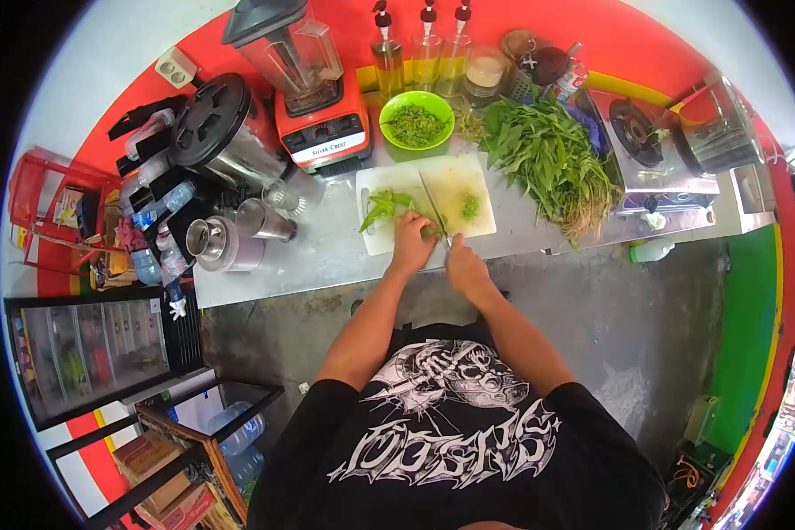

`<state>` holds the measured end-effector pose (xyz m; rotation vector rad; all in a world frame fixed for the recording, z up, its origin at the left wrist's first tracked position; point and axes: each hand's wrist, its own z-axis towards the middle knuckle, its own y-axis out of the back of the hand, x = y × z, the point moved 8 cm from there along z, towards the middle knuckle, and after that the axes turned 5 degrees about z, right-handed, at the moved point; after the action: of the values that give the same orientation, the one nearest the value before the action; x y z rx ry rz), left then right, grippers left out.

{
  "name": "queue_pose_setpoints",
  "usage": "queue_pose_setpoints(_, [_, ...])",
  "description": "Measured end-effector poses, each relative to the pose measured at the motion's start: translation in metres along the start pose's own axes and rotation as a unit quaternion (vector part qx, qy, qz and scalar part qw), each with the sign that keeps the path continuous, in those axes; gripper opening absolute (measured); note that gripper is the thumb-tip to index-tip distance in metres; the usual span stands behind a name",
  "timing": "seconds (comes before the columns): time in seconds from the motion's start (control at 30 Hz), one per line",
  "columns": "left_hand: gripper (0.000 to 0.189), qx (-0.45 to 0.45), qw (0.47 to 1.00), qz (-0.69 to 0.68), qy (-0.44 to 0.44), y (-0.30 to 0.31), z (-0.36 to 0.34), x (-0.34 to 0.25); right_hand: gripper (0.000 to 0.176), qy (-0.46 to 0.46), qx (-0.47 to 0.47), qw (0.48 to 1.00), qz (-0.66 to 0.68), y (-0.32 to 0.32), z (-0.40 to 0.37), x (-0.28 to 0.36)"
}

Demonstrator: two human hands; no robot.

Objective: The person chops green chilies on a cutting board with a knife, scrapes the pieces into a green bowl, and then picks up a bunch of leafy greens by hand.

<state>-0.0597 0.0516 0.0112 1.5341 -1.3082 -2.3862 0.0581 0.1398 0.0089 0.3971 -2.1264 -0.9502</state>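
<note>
On the white cutting board [376, 244], my left hand [412, 241] presses down a small bundle of green leaves [382, 208], its fingers curled over the stems. The leaf tips stick out to the left of that hand. A knife [434, 201] is in my right hand [466, 267], closed around the handle, with the blade pointing away from me across the board. The blade lies just right of my left fingertips. A little pile of finely chopped greens [470, 208] sits on the board's right side. Beyond the board, a bright green bowl [415, 153] holds more chopped greens.
A large bunch of leafy greens [539, 146] lies right of the board, beside a gas stove [636, 132]. Behind stand a red blender [322, 124] and several pump bottles [426, 57]. Metal cups [265, 221] and a steel flask [221, 243] are at left.
</note>
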Motion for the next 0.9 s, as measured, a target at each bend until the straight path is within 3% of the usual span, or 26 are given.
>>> queue_pose_setpoints(0.13, [0.024,-0.001,1.0,-0.001,-0.005,-0.001,-0.001,0.002,0.048,0.009,0.044,0.998,-0.038,0.005,0.005,0.006])
queue_pose_setpoints(0.2, [0.022,-0.01,1.0,0.004,0.008,-0.003,-0.001,0.004,0.037,0.014,0.029,0.999,-0.002,0.005,-0.004,0.003])
queue_pose_setpoints(0.33, [0.021,-0.023,1.0,0.006,-0.001,-0.003,-0.001,0.003,0.043,-0.035,0.023,0.999,-0.018,-0.009,-0.017,-0.006])
queue_pose_setpoints(0.53, [0.018,-0.017,1.0,0.006,-0.003,-0.001,-0.001,0.003,0.038,-0.027,0.052,0.998,-0.022,0.01,-0.005,0.013])
queue_pose_setpoints(0.9, [0.02,-0.002,1.0,-0.008,-0.001,0.001,-0.002,0.003,0.035,-0.016,0.016,1.0,-0.011,-0.004,-0.013,0.006])
